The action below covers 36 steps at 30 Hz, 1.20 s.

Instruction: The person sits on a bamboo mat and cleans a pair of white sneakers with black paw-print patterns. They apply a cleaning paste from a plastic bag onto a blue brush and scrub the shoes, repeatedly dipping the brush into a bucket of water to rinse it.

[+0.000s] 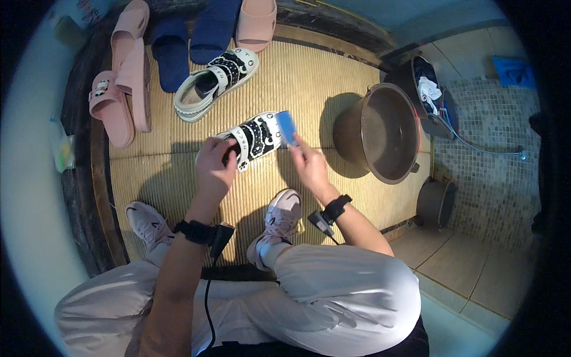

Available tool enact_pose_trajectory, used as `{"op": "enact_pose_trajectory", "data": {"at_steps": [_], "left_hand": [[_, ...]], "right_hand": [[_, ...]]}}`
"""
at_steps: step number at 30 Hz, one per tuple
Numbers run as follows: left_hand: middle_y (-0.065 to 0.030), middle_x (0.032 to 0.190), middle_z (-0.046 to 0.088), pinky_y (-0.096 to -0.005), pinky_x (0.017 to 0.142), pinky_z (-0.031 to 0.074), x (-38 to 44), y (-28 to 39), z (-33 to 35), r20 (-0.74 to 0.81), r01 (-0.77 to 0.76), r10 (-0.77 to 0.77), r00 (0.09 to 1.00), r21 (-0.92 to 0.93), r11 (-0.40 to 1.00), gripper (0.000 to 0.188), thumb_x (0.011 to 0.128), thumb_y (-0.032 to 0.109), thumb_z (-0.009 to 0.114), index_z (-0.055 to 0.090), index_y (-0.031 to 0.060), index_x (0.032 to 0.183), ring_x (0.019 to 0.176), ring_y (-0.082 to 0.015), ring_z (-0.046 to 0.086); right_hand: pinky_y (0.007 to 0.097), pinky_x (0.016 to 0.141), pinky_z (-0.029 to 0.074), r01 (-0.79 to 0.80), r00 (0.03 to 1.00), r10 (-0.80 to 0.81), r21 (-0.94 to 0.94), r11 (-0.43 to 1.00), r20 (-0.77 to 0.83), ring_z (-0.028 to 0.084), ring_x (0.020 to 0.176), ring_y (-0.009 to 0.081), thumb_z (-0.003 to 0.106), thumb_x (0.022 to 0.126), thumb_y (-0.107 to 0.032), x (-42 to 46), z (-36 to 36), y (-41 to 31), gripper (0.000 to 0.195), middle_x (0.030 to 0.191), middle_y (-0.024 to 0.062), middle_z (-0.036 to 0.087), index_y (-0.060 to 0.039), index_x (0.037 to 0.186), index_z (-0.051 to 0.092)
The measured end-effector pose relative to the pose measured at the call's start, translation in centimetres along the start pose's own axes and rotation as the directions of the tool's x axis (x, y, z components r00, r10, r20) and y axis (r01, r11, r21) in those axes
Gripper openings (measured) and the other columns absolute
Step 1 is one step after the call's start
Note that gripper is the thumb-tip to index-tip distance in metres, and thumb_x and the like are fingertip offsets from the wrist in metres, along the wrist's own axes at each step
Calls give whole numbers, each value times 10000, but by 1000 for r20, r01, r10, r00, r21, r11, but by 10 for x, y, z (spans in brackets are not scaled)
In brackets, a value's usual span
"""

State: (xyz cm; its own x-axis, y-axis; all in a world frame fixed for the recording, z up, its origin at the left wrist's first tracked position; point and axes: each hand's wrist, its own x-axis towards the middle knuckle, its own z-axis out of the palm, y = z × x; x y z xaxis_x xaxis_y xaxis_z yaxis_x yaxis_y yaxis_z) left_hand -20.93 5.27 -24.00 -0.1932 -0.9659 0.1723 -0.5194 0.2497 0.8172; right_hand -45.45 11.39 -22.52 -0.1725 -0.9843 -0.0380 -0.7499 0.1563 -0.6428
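Note:
A white and black strap shoe (256, 139) with a cartoon face on its toe lies in front of me, toe pointing to the upper right. My left hand (217, 163) grips it at the heel opening, beside the strap. In my right hand (310, 166) is a blue brush (286, 127), slightly blurred, held against or just over the shoe's toe; its bristles are hidden. The matching shoe (216, 85) rests just beyond, on the ribbed yellowish mat (294, 80), with nobody touching it.
Pink slippers (111, 107) and dark blue slippers (171, 53) line the far left. A brown bucket (388, 134) stands tilted in view at right, with a second bucket holding cloth (429, 89) behind it. Nearer is a small dark container (436, 204). My own shoes (283, 214) are on the mat.

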Motion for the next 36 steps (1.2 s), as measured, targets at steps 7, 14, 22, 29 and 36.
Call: {"op": "enact_pose_trajectory", "data": {"at_steps": [7,14,22,29,36], "left_hand": [[-172,1036,649,-416,812,501,32,-9,-25,249,33,-99,963,258,966,303,775,89,647,664,16,1068,937,-358,630],[-155,910,690,-413,811,521,46,5,-28,175,97,-133,976,203,974,234,825,78,604,688,60,1043,882,-331,662],[-44,999,633,-368,818,489,1,26,24,-4,-221,223,975,124,967,223,774,59,622,694,64,986,978,-254,588],[-126,1124,554,-440,925,438,-15,38,23,64,-147,136,989,228,963,266,728,42,693,677,33,993,1094,-337,521],[-152,1289,484,-475,955,446,-3,14,7,39,-47,38,998,240,970,632,620,171,841,580,85,1189,1189,-389,473]], "right_hand": [[445,628,521,-127,992,126,-54,990,-24,660,694,387,584,939,-267,2,-11,4,370,858,241,675,-98,1267,609],[269,593,461,-177,944,219,183,967,-246,516,639,73,627,933,-210,17,-46,35,382,817,94,682,-24,1267,608],[318,512,440,-60,979,65,28,998,-191,517,522,148,634,919,-209,45,-58,-1,355,654,122,602,-56,1239,631],[410,445,490,395,919,-358,-413,821,167,590,470,290,622,908,-266,-3,-1,-40,411,629,137,564,-132,1295,595],[413,516,505,57,968,-146,-387,920,-205,619,606,300,626,904,-214,38,-33,2,389,710,153,605,-128,1282,608]]}}
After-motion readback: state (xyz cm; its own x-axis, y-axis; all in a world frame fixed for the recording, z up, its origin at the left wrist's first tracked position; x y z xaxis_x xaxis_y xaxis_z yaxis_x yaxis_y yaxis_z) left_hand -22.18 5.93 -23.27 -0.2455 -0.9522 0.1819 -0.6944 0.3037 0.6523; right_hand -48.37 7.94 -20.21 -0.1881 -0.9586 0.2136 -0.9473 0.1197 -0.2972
